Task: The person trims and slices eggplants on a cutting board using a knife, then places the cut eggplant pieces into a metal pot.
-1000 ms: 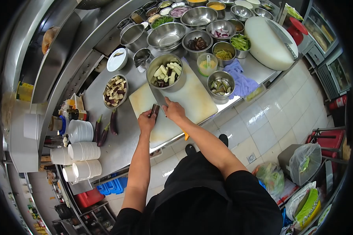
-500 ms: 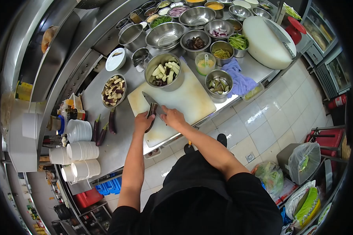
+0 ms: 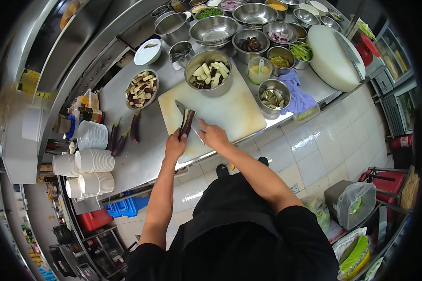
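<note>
My left hand is closed around a length of eggplant, dark-skinned with a strip of pale flesh showing along its cut side. In my right hand is a kitchen knife; its index finger stretches toward the blade. Part of the blade is hidden behind the eggplant, with the tip emerging on the far left. Both hands are over the near part of a white cutting board. On the board's far side stands a steel pot holding cut eggplant pieces.
A bowl of eggplant chunks and whole eggplants lie left of the board. To the right are a small steel pot, a purple cloth and a thick round chopping block. Stacked white bowls stand at left.
The head view has shifted, so the counter appears moved. The eggplant in my left hand is turned more upright and shows more pale flesh along its length. Both hands keep their holds.
</note>
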`<control>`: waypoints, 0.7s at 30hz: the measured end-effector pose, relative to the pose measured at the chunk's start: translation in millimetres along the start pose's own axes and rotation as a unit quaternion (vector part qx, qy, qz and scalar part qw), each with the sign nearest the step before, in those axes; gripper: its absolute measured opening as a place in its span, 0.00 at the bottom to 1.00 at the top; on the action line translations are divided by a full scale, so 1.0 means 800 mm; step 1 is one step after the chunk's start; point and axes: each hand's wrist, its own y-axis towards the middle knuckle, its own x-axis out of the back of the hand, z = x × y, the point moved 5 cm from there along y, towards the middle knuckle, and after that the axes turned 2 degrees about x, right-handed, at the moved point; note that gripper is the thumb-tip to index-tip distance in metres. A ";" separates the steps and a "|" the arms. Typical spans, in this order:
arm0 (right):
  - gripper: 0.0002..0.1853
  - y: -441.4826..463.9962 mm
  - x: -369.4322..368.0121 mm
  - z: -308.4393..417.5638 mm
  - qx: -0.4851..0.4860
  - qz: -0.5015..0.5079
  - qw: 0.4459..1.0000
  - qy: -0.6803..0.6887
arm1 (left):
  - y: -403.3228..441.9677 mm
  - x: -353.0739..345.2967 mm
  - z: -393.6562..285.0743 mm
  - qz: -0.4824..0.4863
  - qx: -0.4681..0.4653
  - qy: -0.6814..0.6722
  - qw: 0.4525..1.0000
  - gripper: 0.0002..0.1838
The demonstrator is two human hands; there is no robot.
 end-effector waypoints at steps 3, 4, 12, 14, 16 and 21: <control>0.30 -0.011 -0.005 0.002 -0.015 0.020 0.999 0.025 | -0.001 -0.001 -0.001 -0.014 0.005 -0.002 1.000 0.29; 0.30 -0.016 -0.008 0.002 -0.015 0.019 0.999 0.026 | -0.001 -0.002 0.000 -0.013 0.005 -0.002 1.000 0.29; 0.30 -0.013 0.016 0.008 -0.032 0.036 0.999 0.019 | 0.010 -0.002 -0.009 -0.023 0.027 0.028 0.999 0.30; 0.30 -0.003 0.019 0.000 -0.052 0.051 0.997 0.023 | 0.021 -0.007 -0.006 -0.006 0.042 0.058 0.997 0.31; 0.29 -0.001 0.022 0.002 -0.014 0.028 0.999 -0.007 | 0.031 -0.009 0.001 -0.067 0.018 0.065 0.996 0.33; 0.29 -0.010 0.005 0.006 -0.022 0.018 0.999 0.026 | 0.040 -0.026 0.024 -0.020 -0.014 0.050 0.998 0.30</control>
